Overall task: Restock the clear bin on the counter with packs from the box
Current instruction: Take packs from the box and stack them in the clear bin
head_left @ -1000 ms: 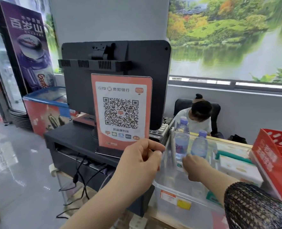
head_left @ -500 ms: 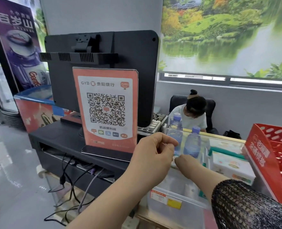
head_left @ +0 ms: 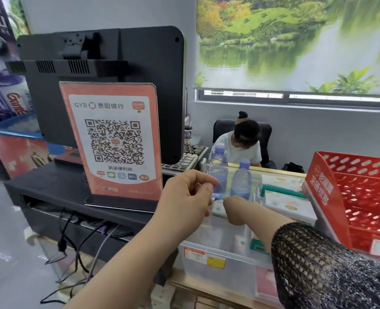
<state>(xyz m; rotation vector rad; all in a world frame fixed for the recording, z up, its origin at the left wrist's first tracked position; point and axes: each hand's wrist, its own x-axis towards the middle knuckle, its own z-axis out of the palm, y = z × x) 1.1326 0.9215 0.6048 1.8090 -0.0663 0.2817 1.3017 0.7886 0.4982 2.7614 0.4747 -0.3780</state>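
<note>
The clear bin [head_left: 215, 253] stands on the counter at lower centre, its clear lid [head_left: 273, 172] raised upright at the back. White and green packs [head_left: 289, 202] lie inside on the right, and a small white pack [head_left: 218, 209] sits between my hands. At the lid's left edge my left hand [head_left: 185, 197] has its fingers curled, thumb and forefinger pinched together there. My right hand [head_left: 237, 210], its forearm in a black mesh sleeve, reaches down into the bin. Its fingers are hidden behind the knuckles.
Two water bottles [head_left: 240, 181] stand behind the bin. A red perforated rack [head_left: 362, 197] is close on the right. An orange QR-code stand [head_left: 113, 141] and a black monitor [head_left: 108, 63] are on the left. A person [head_left: 244, 141] sits behind the counter.
My left hand has moved right to the lid's edge. My right hand has drawn left towards it inside the bin. The camera has shifted and come closer.
</note>
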